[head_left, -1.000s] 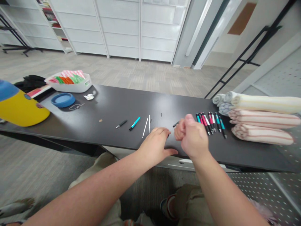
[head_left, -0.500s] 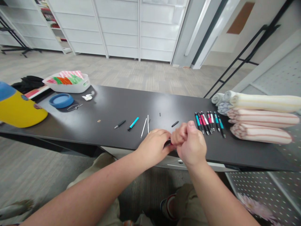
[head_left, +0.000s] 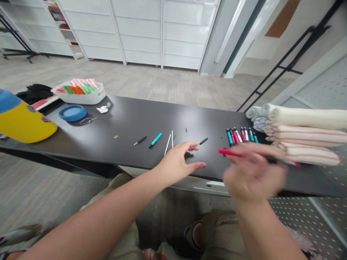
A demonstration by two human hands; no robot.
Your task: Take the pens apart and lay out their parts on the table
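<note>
My right hand, smeared by motion, holds a red and black pen sideways over the table's right part. Just behind it lies a row of several pens in turquoise, red and white with black. My left hand hovers over the table's front edge, thumb and fingers apart, with nothing between them. Near its fingertips is a small black pen part. Two thin white refills lie beyond the left hand, partly covered by it. Further left are a turquoise pen barrel and a black pen part with a silver tip.
Rolled striped towels are stacked at the right end of the dark table. On the left stand a white basket of colourful packets, a blue round dish, a crumpled white piece and a yellow and blue object.
My hands were together at the table's front edge; now they are apart. The right hand has moved right with the red pen, and the left has opened.
</note>
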